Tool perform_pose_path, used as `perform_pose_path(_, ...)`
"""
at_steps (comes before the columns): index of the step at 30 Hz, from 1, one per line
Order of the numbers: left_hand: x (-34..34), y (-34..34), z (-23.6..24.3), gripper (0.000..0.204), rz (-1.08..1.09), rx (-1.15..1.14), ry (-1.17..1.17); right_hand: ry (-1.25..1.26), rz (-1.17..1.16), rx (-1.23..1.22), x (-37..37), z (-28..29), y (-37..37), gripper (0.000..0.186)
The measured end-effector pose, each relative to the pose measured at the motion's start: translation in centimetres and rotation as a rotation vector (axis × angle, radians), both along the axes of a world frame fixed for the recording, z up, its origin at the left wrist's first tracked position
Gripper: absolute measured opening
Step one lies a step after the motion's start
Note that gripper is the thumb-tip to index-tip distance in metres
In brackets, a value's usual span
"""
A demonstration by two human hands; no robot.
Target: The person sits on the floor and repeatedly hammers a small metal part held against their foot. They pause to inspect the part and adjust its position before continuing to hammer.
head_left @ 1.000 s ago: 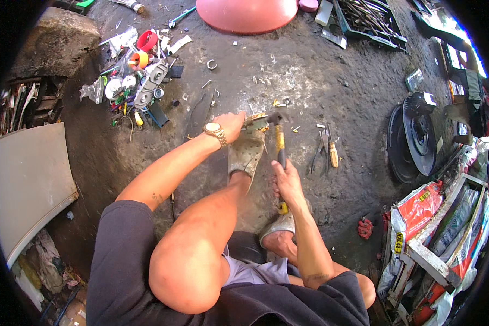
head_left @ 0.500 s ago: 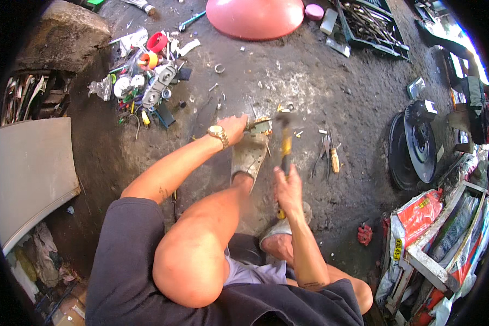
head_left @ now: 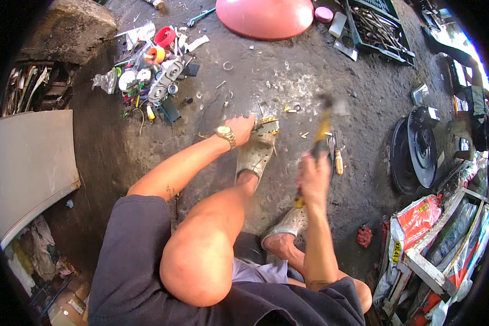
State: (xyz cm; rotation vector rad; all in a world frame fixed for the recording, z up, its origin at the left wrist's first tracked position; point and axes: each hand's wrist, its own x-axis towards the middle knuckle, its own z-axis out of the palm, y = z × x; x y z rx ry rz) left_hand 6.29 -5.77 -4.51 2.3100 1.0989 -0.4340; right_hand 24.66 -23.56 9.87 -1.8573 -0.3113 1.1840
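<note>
left hand (head_left: 243, 128): closed, pinching a small metal piece (head_left: 266, 124) against the floor at frame centre, just ahead of the toe of the left sandal (head_left: 254, 155); gold wristwatch (head_left: 225, 134) showing on the wrist.
right hand (head_left: 313, 176): wrapped tight round the yellow-handled hammer (head_left: 320, 136), right of centre; hammer is standing raised, head blurred at its upper end, to the right of the metal piece and apart from it.
metal piece: lying on the concrete floor (head_left: 288, 76), small, with yellowish bits around it; exact kind too small to tell.
person: sitting low, knees bent, both feet in pale sandals; right sandal (head_left: 290, 221) sitting below the right hand.
screwdriver (head_left: 337, 157): wooden handle, lying on the floor just right of the hammer.
upper left of frame: heap of small parts (head_left: 152, 70), red and orange caps, wires, plastic wrap.
top centre: pink basin (head_left: 266, 16), upside down.
top right: dark crate (head_left: 377, 27) holding metal rods.
right edge: black wheel discs (head_left: 415, 152) leaning; printed sacks (head_left: 418, 223) below them.
left edge: pale flat panel (head_left: 30, 163).
</note>
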Motion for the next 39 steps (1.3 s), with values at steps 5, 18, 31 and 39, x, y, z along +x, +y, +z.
perform_pose_path(5,0.2,0.6,1.9,0.024,-0.012,-0.035,-0.039,-0.232,-0.361,0.804,-0.9,5.5,2.3,0.018)
perform_pose_path(18,-1.2,0.6,1.8,0.023,0.032,-0.034,-0.041,-0.142,-0.366,0.843,-2.6,5.6,2.4,0.015)
perform_pose_path(31,-0.2,0.6,1.2,0.024,0.034,-0.052,-0.054,-0.28,-0.259,1.015,-2.5,3.8,1.8,0.014)
perform_pose_path(39,-0.7,0.5,0.2,0.028,0.033,-0.031,-0.051,-0.107,0.079,0.087,-2.7,0.4,0.4,0.02)
